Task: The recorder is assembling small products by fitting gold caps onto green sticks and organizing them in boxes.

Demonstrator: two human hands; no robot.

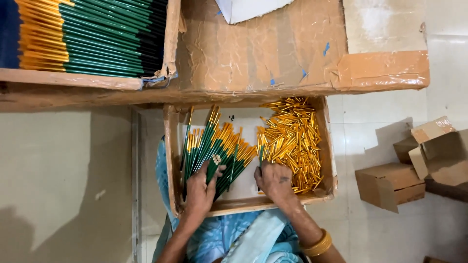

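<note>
A: What's top left?
B: Cardboard tray [87, 80] w/ stacked green-and-gold pens [92, 36], neat rows.
A: Middle?
B: Big flattened carton [292, 48], taped, white sheet [248, 9] on it.
A: Right side?
B: Small brown boxes [414, 165] on pale floor [58, 175], some open.

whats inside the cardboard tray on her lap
Green pens fanned in the left hand, loose gold caps by the right hand. The tray floor beneath them is hidden.

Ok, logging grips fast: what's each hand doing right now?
Left hand: closed on a fan of green pens.
Right hand: closed on one green pen.
</note>
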